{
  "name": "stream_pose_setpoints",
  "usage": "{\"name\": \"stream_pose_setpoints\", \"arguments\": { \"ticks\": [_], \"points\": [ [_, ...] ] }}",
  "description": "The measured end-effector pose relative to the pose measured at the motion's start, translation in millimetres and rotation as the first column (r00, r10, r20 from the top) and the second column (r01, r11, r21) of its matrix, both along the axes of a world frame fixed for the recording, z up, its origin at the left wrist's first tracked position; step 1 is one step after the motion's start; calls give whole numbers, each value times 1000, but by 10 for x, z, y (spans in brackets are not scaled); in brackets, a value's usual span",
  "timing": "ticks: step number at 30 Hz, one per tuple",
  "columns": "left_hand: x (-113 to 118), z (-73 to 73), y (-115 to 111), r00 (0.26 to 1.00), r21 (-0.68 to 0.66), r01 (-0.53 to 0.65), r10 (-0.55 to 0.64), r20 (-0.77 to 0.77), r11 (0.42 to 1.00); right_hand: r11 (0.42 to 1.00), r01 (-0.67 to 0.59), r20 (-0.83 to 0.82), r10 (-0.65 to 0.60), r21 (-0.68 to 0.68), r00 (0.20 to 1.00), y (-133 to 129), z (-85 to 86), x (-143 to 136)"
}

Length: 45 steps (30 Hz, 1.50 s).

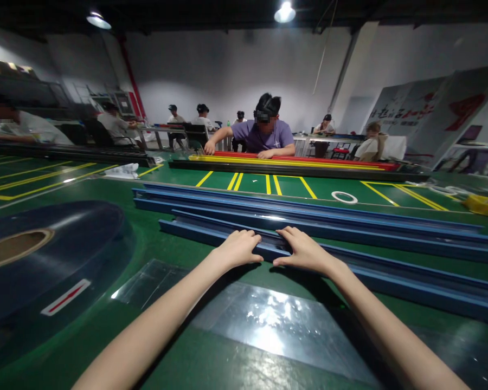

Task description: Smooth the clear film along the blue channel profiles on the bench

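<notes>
A long blue channel rail (374, 271) lies slantwise across the green table in front of me. My left hand (239, 248) is on it near the middle, fingers over the top and thumb along the near side. My right hand (303, 250) grips the same rail just to the right, with a small gap between the two thumbs. Behind it, more blue rails (329, 216) lie side by side. Under my forearms a strip of clear plastic film (236, 309) is spread on the table, shining with reflected light.
On the left is a big roll of film (93, 233) with a cardboard core. Beyond the blue rails lie a white ring (344, 197), yellow tape lines and black, yellow and red rails (309, 162). Across the table sits a co-worker (264, 132) in purple; others work farther back.
</notes>
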<state>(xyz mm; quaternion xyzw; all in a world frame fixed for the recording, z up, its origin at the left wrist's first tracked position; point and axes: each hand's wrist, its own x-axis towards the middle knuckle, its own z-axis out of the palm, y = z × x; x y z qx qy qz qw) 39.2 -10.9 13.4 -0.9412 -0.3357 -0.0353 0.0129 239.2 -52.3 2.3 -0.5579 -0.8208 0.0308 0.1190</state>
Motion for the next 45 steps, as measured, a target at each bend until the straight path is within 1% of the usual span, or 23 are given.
{"name": "stream_pose_setpoints", "arguments": {
  "ticks": [3,5,7,10,15,18,23,28,33,35,36,37,38,40,43,45],
  "points": [
    [-107,20,61,997,-40,-56,54,-50,998,998,59,57,-60,25,997,12,-39,-83],
    [-157,11,75,996,-34,-73,71,-57,997,995,84,85,-88,45,992,10,-43,-106],
    [-189,-10,68,996,-14,-78,77,-48,997,996,70,99,-75,57,992,5,-35,-108],
    [-221,-47,39,997,11,-75,75,-16,997,998,19,82,-24,61,996,-7,-15,-92],
    [-296,-85,-1,999,-1,-50,50,21,999,999,-12,59,10,40,998,-79,11,-87],
    [-348,-72,-32,998,-32,-47,48,31,998,1000,-14,82,13,11,997,-165,41,-83],
    [-417,-1,-112,997,-131,-46,54,56,990,1000,-14,125,17,-22,992,-351,127,-16],
    [-517,43,-161,996,-153,-39,51,77,987,991,40,172,-18,-124,985,-468,248,87],
    [-665,27,-137,990,-150,-69,87,115,986,952,118,234,-51,-284,971,-398,332,97],
    [-721,6,-121,985,-143,-84,104,135,986,941,129,233,-56,-311,971,-336,347,16],
    [-744,-6,-115,983,-134,-95,114,143,986,946,117,213,-52,-302,976,-304,352,-52],
    [-763,-17,-112,981,-119,-110,127,147,987,960,80,175,-33,-270,984,-274,356,-136],
    [-779,-27,-111,979,-100,-127,141,148,987,978,16,130,11,-207,992,-245,356,-233],
    [-798,-46,-114,977,-56,-155,161,138,986,992,-76,78,84,-97,993,-193,346,-449],
    [-809,-66,-118,977,-14,-178,179,116,984,992,-124,70,124,-5,990,-121,292,-724],
    [-813,-75,-114,971,-4,-211,210,117,977,993,-120,47,119,3,992,-80,243,-820]
  ]
}}
